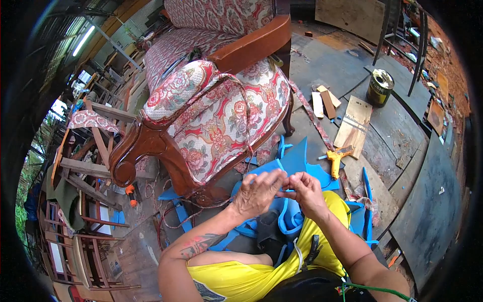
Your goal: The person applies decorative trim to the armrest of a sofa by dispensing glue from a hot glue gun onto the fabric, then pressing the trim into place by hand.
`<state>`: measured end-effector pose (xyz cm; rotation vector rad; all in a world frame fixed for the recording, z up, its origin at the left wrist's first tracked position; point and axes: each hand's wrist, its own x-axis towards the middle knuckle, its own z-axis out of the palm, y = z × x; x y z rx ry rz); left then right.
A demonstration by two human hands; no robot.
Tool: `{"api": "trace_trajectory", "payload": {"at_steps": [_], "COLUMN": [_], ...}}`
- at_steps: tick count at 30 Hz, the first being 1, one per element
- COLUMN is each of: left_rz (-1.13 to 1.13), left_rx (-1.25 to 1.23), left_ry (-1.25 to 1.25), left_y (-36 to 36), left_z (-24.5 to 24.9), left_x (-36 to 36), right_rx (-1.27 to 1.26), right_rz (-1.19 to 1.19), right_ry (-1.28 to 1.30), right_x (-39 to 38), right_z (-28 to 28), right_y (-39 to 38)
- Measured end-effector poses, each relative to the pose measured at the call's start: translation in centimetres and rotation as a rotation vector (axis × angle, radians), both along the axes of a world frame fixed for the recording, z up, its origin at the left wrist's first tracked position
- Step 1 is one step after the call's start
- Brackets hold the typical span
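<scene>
My left hand (258, 194) and my right hand (306, 190) are close together above my lap, with their fingertips nearly meeting. Both hands have bent, closed fingers around something too small to make out. Blue foam pieces (296, 160) lie below and behind them. Ahead stands a sofa with a carved wooden frame and floral fabric (216, 138); a loose fabric strip runs down its arm. A yellow glue gun (336, 160) rests to the right of the hands, by a wooden board.
A can (380, 88) stands at the right beyond a wooden board (353, 126) and small wood blocks (328, 102). Wooden chair frames (90, 221) are stacked at the left. An orange-handled tool (131, 196) and cords lie by the sofa's leg.
</scene>
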<state>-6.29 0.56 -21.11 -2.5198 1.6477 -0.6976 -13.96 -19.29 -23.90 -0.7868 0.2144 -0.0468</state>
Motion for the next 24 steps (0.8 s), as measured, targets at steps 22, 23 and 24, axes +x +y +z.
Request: {"api": "trace_trajectory", "payload": {"at_steps": [22, 23, 24], "left_rz": [0.514, 0.427, 0.424], "left_rx": [-0.423, -0.506, -0.509], "left_ry": [1.332, 1.445, 1.446], "left_y": [1.4, 1.1, 0.9], "left_z": [-9.1, -8.0, -5.7], "left_x": [6.3, 5.6, 4.6], "right_rx": [-0.593, -0.71, -0.826], "right_rz": [0.188, 0.139, 0.09], "right_ry": [0.178, 0.07, -0.042], "right_x": [7.0, 7.0, 7.1], "right_z": [-4.0, -4.0, -3.8], "right_y": [1.6, 1.2, 0.9]}}
